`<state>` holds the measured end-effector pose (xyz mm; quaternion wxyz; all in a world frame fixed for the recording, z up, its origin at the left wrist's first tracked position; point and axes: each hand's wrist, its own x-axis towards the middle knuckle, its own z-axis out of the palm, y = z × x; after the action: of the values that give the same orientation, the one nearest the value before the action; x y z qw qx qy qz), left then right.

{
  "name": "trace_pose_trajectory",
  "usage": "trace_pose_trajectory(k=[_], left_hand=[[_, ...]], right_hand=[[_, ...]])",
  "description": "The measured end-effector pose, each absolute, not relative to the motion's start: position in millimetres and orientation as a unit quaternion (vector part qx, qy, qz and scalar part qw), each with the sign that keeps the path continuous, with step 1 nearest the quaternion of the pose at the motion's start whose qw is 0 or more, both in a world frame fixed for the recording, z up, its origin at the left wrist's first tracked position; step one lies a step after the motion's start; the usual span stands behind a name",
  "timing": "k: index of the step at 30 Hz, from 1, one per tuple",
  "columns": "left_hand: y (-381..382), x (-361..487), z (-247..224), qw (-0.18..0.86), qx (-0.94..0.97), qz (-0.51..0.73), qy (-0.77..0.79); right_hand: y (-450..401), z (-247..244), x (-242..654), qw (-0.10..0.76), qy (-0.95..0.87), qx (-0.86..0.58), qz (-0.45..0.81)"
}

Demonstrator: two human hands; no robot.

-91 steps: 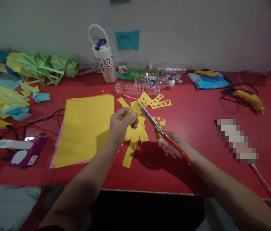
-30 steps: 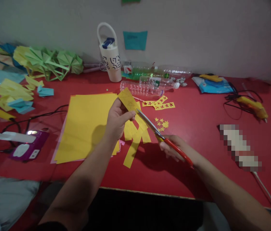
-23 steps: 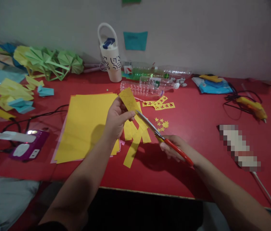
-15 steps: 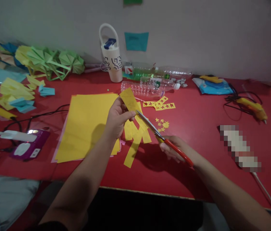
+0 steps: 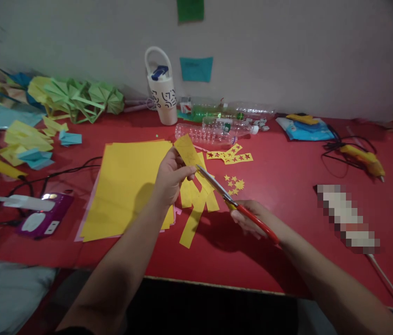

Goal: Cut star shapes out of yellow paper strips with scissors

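My left hand (image 5: 170, 177) pinches a yellow paper strip (image 5: 186, 148) and holds it up above the table. Red-handled scissors (image 5: 229, 199) are in my right hand (image 5: 250, 218), their blade tips touching the strip's lower right edge beside my left thumb. Under the strip lie several loose yellow paper strips (image 5: 193, 228), overlapping one another. A small group of cut yellow stars (image 5: 238, 184) rests to their right. Behind those are strips with star-shaped holes (image 5: 238, 158). A stack of yellow paper sheets (image 5: 123, 186) lies beneath and left of my left forearm.
Clear plastic bottles (image 5: 203, 134) lie near the wall beside a white tumbler (image 5: 166, 100). Folded green paper pieces (image 5: 77, 100) and a purple power socket (image 5: 48, 218) are at left. A wipes pack (image 5: 304, 128), a yellow glue gun (image 5: 362, 158) and a blurred-out object (image 5: 346, 216) are at right.
The whole scene sits slightly lower in the picture as the head view tilts up. Both hands keep nearly the same pose, with the scissors still at the strip's edge.
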<state>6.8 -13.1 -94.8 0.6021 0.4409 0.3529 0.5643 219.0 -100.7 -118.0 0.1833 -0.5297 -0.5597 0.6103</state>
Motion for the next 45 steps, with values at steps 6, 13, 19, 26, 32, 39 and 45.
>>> trace_pose_trajectory(k=[6,13,19,26,32,39,45], left_hand=[[-13,8,-94,0.608,0.422,0.571,0.355],[-16,6,-92,0.613,0.437,0.544,0.372],[-20,7,-93,0.605,0.453,0.532,0.382],[-24,12,-96,0.585,0.46,0.55,0.38],[-27,15,-99,0.585,0.478,0.542,0.368],[-28,17,-104,0.58,0.487,0.541,0.365],[-28,17,-106,0.586,0.481,0.541,0.363]], right_hand=[[-100,-116,218,0.196,-0.556,-0.525,0.614],[-100,-112,217,0.205,-0.547,-0.538,0.607],[-99,-116,219,0.218,-0.561,-0.517,0.609],[-101,-119,217,0.243,-0.582,-0.482,0.608],[-105,-122,214,0.244,-0.571,-0.495,0.608],[-105,-125,214,0.25,-0.565,-0.495,0.611],[-105,-120,209,0.258,-0.537,-0.499,0.629]])
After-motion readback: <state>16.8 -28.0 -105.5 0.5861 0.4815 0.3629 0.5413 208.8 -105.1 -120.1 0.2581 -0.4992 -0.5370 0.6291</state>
